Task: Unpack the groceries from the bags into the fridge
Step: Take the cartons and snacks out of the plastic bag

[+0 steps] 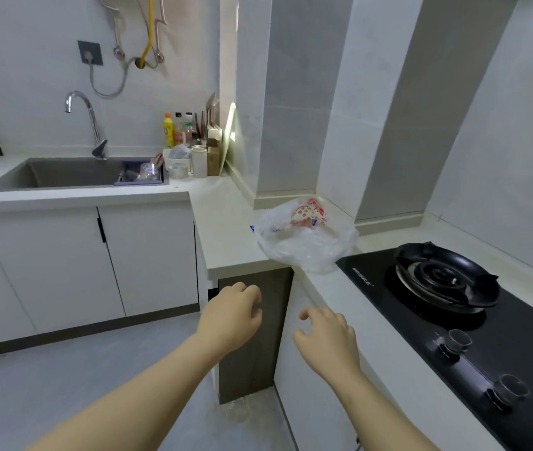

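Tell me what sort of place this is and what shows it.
Most likely a home kitchen: a sink with a faucet set in the white counter, a black gas hob with knobs, and a plastic grocery bag on the counter.

A crumpled clear plastic bag (304, 239) sits at the corner of the white countertop (222, 222), overhanging its front edge, with open air between it and the left hand (231, 317) and right hand (330, 340) below. Just right, the black glass gas hob (421, 346) with its raised black burner ring (444, 278) hems that side, and grey tiled wall columns (291, 125) stand close behind. Leftward, bare counter runs back to a cluster of bottles (180, 135).
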